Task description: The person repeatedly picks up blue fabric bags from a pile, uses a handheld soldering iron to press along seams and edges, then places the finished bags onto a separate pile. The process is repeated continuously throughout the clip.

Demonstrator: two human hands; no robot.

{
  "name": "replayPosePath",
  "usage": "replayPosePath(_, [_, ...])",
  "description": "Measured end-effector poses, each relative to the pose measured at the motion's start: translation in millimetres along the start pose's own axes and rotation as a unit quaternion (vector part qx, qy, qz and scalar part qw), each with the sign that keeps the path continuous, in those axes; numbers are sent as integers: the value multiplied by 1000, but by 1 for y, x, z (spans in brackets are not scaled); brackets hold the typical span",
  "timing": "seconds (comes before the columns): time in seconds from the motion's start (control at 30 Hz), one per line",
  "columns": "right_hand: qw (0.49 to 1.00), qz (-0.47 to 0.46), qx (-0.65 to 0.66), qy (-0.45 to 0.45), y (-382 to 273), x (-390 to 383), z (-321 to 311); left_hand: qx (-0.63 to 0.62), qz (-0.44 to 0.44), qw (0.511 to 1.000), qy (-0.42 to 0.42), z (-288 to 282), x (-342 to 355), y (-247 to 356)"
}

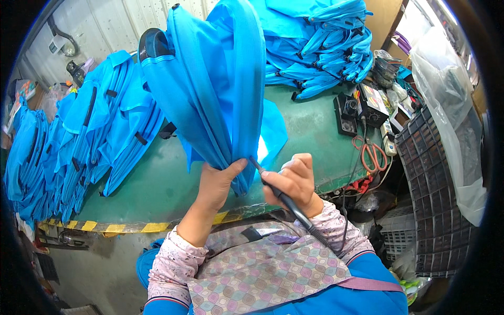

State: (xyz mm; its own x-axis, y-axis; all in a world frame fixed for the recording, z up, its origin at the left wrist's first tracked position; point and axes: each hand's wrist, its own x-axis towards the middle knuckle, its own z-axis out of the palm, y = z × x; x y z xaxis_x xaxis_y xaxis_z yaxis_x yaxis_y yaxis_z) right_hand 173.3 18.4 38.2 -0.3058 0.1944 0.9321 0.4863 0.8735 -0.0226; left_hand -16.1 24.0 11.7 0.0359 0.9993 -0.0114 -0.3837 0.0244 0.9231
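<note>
A bright blue fabric canopy (215,79) with curved, piped edges stands up in front of me over the table. My left hand (212,181) grips its gathered lower end, the thumb laid along the fabric. In my right hand (294,181) is a soldering iron (291,206), its dark handle slanting down toward my body and its cord trailing off. The metal tip of the iron meets the blue cloth just right of my left thumb, or lies very close to it. Folds of cloth hide the fingers behind the canopy.
Folded blue canopies lie in a row (86,128) at left and a tall stack (325,50) at the back. On the green table (310,128), at right, are a black soldering station (374,109), an iron stand (346,114) and orange-handled scissors (374,158). A black grid panel (430,189) stands far right.
</note>
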Motion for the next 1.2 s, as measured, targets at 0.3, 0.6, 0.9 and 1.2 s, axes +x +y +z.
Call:
replayPosePath(0.3, [998, -21, 44, -44, 30, 21, 15, 50, 91, 994, 42, 6, -11, -1])
replayPosePath(0.6, [967, 171, 185, 27, 24, -10, 46, -129, 44, 987, 90, -3, -14, -19])
replayPosePath(0.9, [975, 104, 197, 25, 12, 7, 64, 46, 77, 996, 18, -2, -15, -15])
replayPosePath(1.2, [990, 80, 82, 83, 9, 10, 55, -136, 53, 988, 55, 2, -10, -33])
